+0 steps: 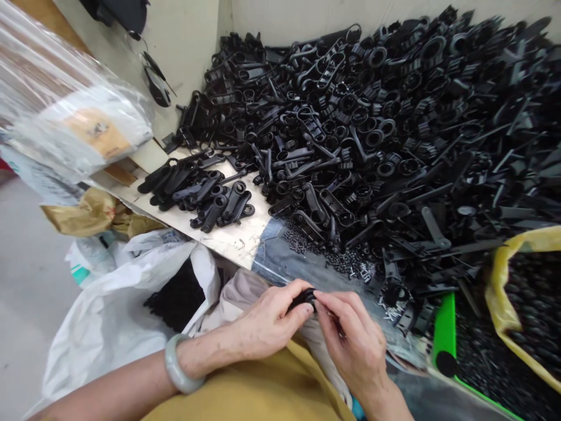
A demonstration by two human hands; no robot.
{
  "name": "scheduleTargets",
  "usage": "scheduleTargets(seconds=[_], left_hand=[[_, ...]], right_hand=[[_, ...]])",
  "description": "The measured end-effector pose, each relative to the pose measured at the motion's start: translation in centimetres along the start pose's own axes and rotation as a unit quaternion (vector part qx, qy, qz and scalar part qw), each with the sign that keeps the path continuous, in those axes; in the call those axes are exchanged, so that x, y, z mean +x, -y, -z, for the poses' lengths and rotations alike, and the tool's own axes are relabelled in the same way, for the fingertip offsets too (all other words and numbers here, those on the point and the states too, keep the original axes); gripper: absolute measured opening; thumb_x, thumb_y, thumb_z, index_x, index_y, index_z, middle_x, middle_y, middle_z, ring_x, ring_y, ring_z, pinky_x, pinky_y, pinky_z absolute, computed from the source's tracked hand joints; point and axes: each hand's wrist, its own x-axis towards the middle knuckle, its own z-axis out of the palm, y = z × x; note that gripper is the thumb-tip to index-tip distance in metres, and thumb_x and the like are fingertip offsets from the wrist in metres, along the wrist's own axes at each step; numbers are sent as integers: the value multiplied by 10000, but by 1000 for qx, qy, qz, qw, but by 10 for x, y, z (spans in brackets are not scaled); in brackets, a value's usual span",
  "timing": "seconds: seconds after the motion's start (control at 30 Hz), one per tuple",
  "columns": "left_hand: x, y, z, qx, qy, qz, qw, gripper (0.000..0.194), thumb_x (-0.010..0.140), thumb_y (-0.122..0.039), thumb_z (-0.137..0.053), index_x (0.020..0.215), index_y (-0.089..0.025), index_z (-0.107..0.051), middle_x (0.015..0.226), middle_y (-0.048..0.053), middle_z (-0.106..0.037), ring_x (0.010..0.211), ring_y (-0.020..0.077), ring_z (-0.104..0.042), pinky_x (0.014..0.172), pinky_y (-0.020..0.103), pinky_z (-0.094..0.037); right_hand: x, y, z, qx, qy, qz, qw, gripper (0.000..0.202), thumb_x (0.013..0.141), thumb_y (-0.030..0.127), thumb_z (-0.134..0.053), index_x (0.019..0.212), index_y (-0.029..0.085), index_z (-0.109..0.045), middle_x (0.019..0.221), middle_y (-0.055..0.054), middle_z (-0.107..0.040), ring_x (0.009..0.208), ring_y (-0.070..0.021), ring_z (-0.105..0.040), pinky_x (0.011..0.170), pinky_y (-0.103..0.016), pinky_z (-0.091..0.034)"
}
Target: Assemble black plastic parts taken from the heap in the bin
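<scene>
Close to my body, near the table's front edge, my left hand grips a small black plastic part between thumb and fingers. A pale bangle circles that wrist. My right hand is closed, its thumb and fingertips pinched against the right end of the same part. Fingers cover most of the part, so its full shape is hidden. Whether the right fingers also hold something tiny cannot be made out. Just beyond the hands lie small black pieces and little silvery pins or screws.
A large heap of black plastic parts covers the table. A smaller group of elongated black parts lies left of it. A white sack with black contents stands at lower left. A green-edged bin and yellow-rimmed bag are right.
</scene>
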Motion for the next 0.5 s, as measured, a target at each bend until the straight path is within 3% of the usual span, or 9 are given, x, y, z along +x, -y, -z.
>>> scheduleTargets(seconds=[0.1,0.2,0.3,0.4,0.5], left_hand=[[-2,0,2,34,3,-14,999,300,1032,-321,-471,1260,-239,-648,1047,55,-736,928,226,-656,852,325,-471],[-4,5,5,78,11,-57,995,313,1045,-315,-456,1298,-265,-634,1080,57,-740,932,230,-670,843,327,-473],[-1,13,3,168,-40,-91,981,354,1055,-288,-406,1323,-240,-632,1118,105,-734,976,270,-675,890,383,-472],[3,17,1,254,-99,-90,958,405,1023,-225,-411,1377,-183,-603,1220,176,-691,1123,351,-619,1025,515,-408],[4,11,6,181,-113,-50,976,407,1004,-245,-460,1396,-205,-559,1299,159,-650,1208,345,-569,1076,533,-377]], right_hand=[[-5,0,-2,49,-24,-90,994,277,949,149,-649,1194,271,-697,943,-49,-665,659,-139,-636,561,-248,-562],[-7,1,-6,138,-31,-199,970,482,947,242,-677,1417,276,-572,903,-14,-673,573,-111,-568,516,-229,-524],[-1,0,-15,233,3,-267,935,320,943,339,-690,1243,233,-710,846,-22,-703,642,-131,-621,583,-243,-551],[12,-6,-23,334,3,-326,884,332,905,442,-726,1129,200,-768,807,-26,-704,560,-107,-562,503,-227,-508],[25,-11,-27,358,4,-356,863,367,861,470,-769,1105,196,-772,758,-9,-701,463,-76,-481,409,-202,-427]])
